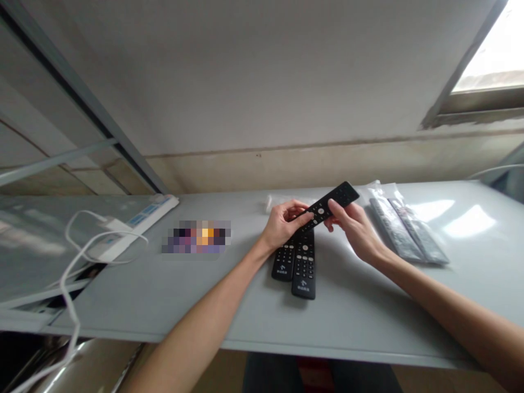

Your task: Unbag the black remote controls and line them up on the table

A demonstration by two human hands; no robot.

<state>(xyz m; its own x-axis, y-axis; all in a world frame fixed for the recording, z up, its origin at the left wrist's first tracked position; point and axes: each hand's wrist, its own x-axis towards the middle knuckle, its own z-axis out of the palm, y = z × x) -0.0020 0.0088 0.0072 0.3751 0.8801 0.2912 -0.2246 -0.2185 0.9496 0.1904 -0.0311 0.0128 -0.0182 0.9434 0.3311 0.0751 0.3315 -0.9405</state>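
Both my hands hold one black remote control (336, 198) a little above the grey table (368, 311), tilted with its far end up to the right. My left hand (283, 222) grips its near end, fingers curled round it. My right hand (351, 224) pinches its middle from the right, thumb on the buttons. Below the hands two more black remotes (298, 265) lie side by side on the table, buttons up.
Two remotes in clear plastic bags (407, 231) lie to the right of my hands. A loose clear bag (273, 201) lies behind my left hand. A white power strip (135, 222) with white cables (77, 256) sits at the left. A wall runs close behind the table.
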